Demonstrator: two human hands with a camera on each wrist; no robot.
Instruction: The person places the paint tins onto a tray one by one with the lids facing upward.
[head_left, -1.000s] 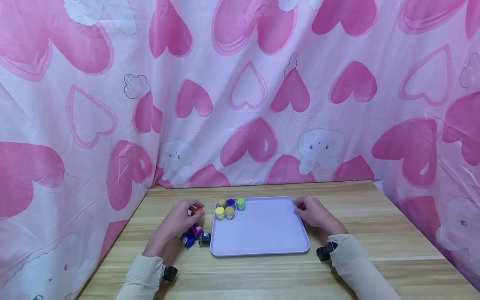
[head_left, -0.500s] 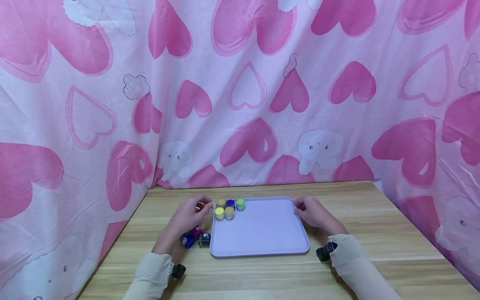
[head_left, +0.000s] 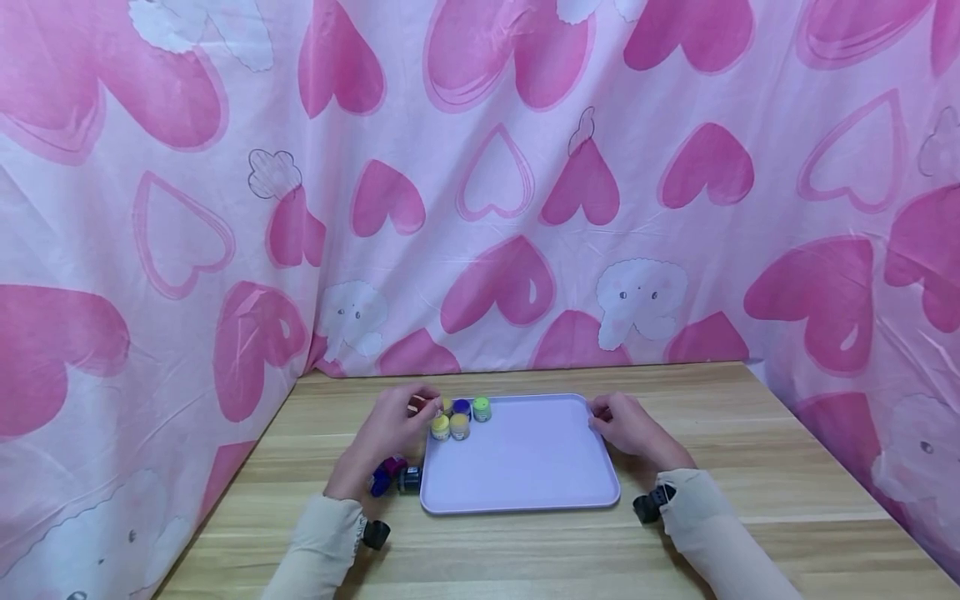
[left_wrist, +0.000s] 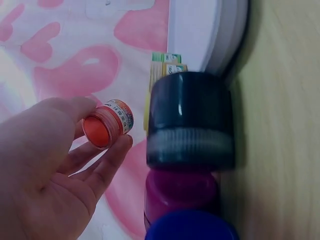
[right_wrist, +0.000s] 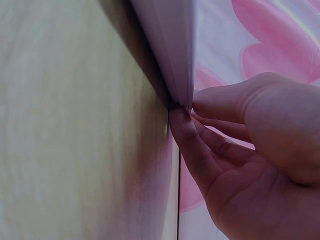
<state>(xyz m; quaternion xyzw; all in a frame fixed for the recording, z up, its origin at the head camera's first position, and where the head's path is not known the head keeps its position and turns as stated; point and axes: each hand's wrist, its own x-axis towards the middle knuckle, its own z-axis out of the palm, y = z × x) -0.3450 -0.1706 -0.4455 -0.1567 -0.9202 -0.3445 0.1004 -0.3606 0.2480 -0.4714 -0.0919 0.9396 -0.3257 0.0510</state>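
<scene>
Pink heart-print cloth (head_left: 502, 275) screens the rear and both sides of a wood-grain table (head_left: 525, 554). Item in hand: one small orange jar (left_wrist: 111, 120), held tilted at the back-left corner of the lilac tray (head_left: 525, 467); whether it overhangs the rim cannot be determined. Left hand (head_left: 392, 419): narrow grip, thumb and fingers pinching the jar. Change noted: within the last second this hand has travelled rightward to the corner and now partly covers the rear tan jar (head_left: 447, 406). Assessment: the orange jar has been brought alongside the grouped jars but appears not yet released. Remaining in that group, positions unaltered: a yellow jar (head_left: 440, 429), a front tan jar (head_left: 459, 427), a purple jar (head_left: 462, 409) and a light green jar (head_left: 482, 408). Right hand (head_left: 626, 425): narrow, pinching the tray's right edge; unmoved, which probably steadies the tray. Outside the left edge: a black jar (head_left: 409, 480), apparently on its side, just beside the rim; near it, a magenta jar (head_left: 393, 466) and a blue jar (head_left: 380, 482).
</scene>
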